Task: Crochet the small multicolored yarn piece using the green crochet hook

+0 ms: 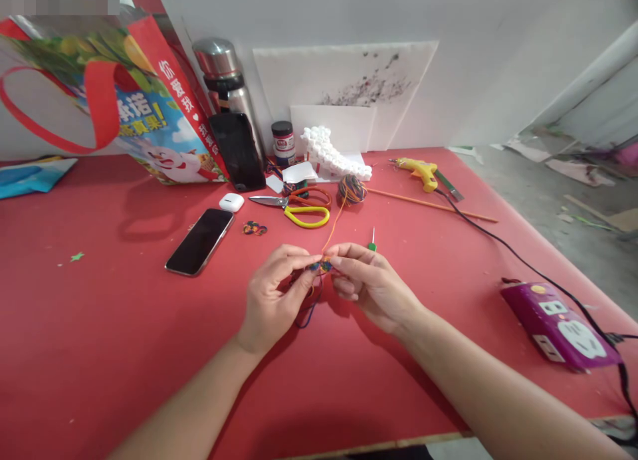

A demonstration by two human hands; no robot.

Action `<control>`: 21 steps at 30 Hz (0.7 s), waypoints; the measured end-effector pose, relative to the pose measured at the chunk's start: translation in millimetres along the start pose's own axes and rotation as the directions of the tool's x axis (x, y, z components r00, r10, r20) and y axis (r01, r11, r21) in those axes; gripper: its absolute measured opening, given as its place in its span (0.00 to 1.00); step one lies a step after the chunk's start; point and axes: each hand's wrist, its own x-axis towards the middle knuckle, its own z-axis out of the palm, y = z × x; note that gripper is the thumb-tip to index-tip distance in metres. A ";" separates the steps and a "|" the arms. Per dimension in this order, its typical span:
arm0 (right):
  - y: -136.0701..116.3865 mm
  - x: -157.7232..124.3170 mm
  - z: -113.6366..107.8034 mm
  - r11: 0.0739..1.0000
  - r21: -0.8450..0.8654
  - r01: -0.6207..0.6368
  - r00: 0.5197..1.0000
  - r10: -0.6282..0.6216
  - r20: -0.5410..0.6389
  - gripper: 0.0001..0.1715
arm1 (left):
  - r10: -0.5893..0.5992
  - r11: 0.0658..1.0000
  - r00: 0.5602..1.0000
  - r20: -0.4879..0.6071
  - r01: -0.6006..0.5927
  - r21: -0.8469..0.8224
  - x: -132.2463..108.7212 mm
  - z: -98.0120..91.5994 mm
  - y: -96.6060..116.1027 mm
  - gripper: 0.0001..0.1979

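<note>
Both hands meet over the middle of the red table (100, 340). My left hand (274, 300) pinches a small multicoloured crochet piece (320, 266) between thumb and fingers. My right hand (371, 284) is closed too, holding a green-handled crochet hook (372, 239) whose tip points away from me, and its fingers touch the same piece. An orange strand (335, 226) runs from the piece up to a multicoloured yarn ball (351, 189) further back. A dark loop of yarn hangs below my left hand.
A black phone (200, 241), white earbud case (232, 202), a small finished coloured piece (254, 229) and yellow-handled scissors (299, 211) lie behind my hands. A yellow glue gun (421, 171) and its cable lead to a purple power strip (561, 326) at right. A printed bag (129, 94) stands back left.
</note>
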 end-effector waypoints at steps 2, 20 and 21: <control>-1.2 0.4 -1.6 1.000 -0.017 0.006 1.000 -0.006 -0.021 0.20 | -0.013 1.000 1.000 -0.006 0.013 0.012 0.4 0.3 1.5 0.08; 6.0 0.6 -6.1 0.796 -0.498 0.344 0.935 -0.342 0.099 0.11 | -0.521 0.775 0.827 0.210 0.562 -0.289 2.9 1.9 9.7 0.07; 4.4 0.5 -5.8 0.807 -0.482 0.342 0.936 -0.340 0.095 0.12 | -0.538 0.757 0.817 0.207 0.577 -0.309 3.2 2.1 9.6 0.07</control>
